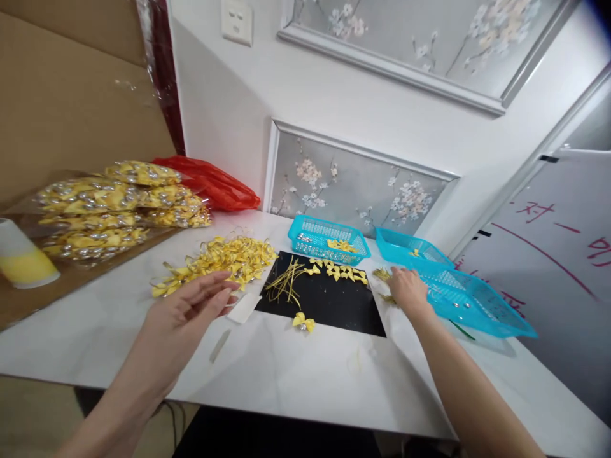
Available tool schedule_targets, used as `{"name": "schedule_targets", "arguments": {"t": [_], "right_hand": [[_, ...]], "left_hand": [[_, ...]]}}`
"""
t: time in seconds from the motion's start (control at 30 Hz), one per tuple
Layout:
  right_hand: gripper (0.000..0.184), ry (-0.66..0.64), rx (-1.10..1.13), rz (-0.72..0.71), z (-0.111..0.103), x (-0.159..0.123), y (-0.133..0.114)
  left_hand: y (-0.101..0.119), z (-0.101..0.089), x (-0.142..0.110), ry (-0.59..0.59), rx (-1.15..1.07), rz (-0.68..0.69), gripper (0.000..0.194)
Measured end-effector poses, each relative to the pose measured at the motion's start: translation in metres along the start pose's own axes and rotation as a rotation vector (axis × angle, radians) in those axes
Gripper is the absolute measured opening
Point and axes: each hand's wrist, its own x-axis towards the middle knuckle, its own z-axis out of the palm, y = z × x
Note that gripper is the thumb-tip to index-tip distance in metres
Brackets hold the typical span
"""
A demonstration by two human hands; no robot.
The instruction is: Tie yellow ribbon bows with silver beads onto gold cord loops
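Note:
My left hand hovers over the table left of the black mat, its fingers loosely curled with a gap between thumb and forefinger. Under its fingertips lies a white card; beyond it is a heap of yellow ribbon bows. At the mat's right side, my right hand reaches down with its fingers closed at a bunch of gold twist ties; its fingertips are partly hidden. Loose gold ties and a row of small yellow bows lie on the mat. One bow with silver beads rests at its front edge.
A blue basket with bows and silver beads stands behind the mat. Two more blue baskets sit at the right. Bagged bows pile up at left, near a red plastic bag and a ribbon roll.

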Motion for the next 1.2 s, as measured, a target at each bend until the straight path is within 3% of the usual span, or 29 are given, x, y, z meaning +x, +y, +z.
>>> {"name": "schedule_targets", "arguments": {"t": [0.1, 0.23, 0.33, 0.4, 0.53, 0.67, 0.87, 1.0, 1.2], "right_hand": [[0.027, 0.012, 0.055, -0.103, -0.014, -0.025, -0.008], [0.021, -0.005, 0.216, -0.227, -0.027, -0.088, -0.021], [0.030, -0.001, 0.323, -0.242, -0.023, -0.129, -0.019], [0.031, 0.015, 0.354, -0.225, -0.015, -0.141, -0.010], [0.020, 0.004, 0.355, -0.197, 0.003, -0.135, 0.008], [0.017, -0.018, 0.345, -0.199, 0.016, -0.130, 0.007], [0.017, 0.011, 0.410, -0.220, 0.020, -0.135, 0.000], [0.017, 0.066, 0.516, -0.139, 0.019, -0.135, 0.003], [0.029, 0.056, 0.706, -0.094, 0.019, -0.134, -0.010]], "left_hand": [[-0.007, 0.003, 0.001, -0.012, 0.019, 0.044, 0.047], [-0.014, 0.013, 0.004, -0.073, -0.012, 0.102, 0.032], [-0.012, 0.023, 0.003, -0.121, -0.023, 0.125, 0.027], [-0.009, 0.029, 0.002, -0.137, -0.019, 0.130, 0.024], [-0.005, 0.033, 0.002, -0.154, -0.009, 0.119, 0.023], [-0.008, 0.034, 0.004, -0.153, -0.003, 0.118, 0.025], [-0.009, 0.038, 0.002, -0.179, 0.052, 0.148, 0.025], [-0.008, 0.042, 0.000, -0.209, 0.119, 0.173, 0.028], [0.001, 0.051, 0.018, -0.320, 0.538, 0.416, 0.026]]}}
